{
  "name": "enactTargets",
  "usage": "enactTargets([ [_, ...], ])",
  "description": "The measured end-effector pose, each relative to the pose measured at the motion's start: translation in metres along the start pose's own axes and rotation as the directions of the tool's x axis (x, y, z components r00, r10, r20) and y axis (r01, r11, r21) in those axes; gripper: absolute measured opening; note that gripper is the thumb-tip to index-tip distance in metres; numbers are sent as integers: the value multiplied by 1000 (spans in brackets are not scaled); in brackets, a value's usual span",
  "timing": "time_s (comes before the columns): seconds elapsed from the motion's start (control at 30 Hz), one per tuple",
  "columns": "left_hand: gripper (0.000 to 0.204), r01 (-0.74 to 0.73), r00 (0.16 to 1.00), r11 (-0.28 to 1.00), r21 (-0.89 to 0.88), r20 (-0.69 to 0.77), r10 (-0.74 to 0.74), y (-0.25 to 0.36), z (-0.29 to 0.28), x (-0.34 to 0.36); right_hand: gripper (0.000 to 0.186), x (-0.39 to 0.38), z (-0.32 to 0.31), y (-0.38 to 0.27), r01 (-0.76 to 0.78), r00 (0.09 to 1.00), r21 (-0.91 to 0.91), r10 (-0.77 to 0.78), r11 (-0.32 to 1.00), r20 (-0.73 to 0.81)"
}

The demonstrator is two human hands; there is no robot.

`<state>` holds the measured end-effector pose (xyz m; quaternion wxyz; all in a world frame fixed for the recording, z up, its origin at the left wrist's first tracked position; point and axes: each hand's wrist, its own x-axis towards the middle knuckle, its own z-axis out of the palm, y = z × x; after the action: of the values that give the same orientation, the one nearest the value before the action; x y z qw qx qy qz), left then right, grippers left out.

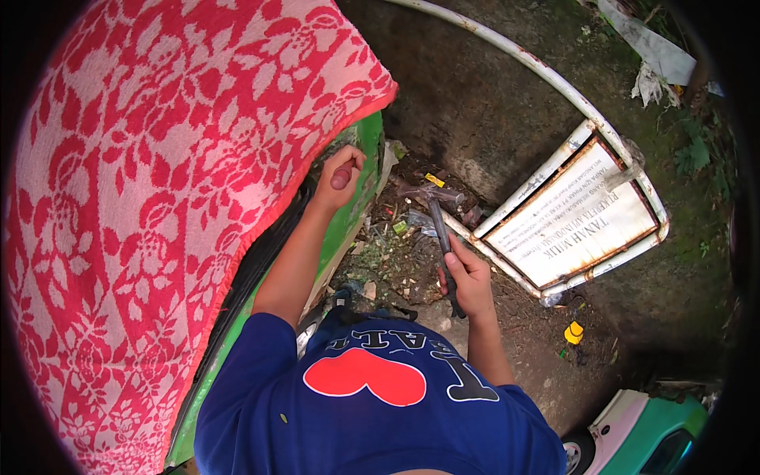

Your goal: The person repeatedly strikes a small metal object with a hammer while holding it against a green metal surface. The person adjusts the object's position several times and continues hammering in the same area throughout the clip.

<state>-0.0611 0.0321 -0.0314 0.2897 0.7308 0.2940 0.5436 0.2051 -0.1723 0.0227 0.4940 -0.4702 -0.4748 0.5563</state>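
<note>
My right hand [469, 279] is wrapped round the dark handle of a hammer [440, 229]. The hammer's head points away from me, over the littered ground. My left hand [339, 179] is closed at the edge of a green panel [369, 150], just beyond the cloth. A rounded, reddish-brown end [341, 176], like a tool handle seen end-on, sticks up out of that fist. The rest of this tool is hidden by my fingers. Hammer and left hand are apart.
A red and pink floral cloth [182, 119] covers the green body on my left. To the right, a rusty white pipe frame [546, 73] holds a white sign [570, 222]. Beyond lie a yellow scrap [574, 332] and a green and white vehicle [641, 431].
</note>
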Motion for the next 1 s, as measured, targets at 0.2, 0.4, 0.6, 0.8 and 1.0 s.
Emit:
enactTargets([
  [0.2, 14, -87, 996, 995, 48, -8, 88, 17, -4, -10, 44, 8, -2, 1, 5, 1000, -3, -5, 1000, 8],
  [0.4, 17, -138, 990, 987, 78, -11, 139, 22, -8, 5, 44, 13, 2, 2, -5, 999, -6, 6, 1000, 35],
  [0.6, 17, -114, 993, 990, 82, -18, 115, 15, -6, 9, 44, 13, 3, 4, -21, 1000, 1, 21, 1000, 22],
  [0.8, 17, -115, 993, 990, 80, 52, 111, 12, -6, -1, 44, 13, 1, 3, -30, 999, 23, 30, 999, 17],
  [1.0, 17, -150, 989, 985, 81, 22, 149, 15, -10, -4, 44, 15, 1, 1, -32, 999, 3, 32, 999, 35],
])
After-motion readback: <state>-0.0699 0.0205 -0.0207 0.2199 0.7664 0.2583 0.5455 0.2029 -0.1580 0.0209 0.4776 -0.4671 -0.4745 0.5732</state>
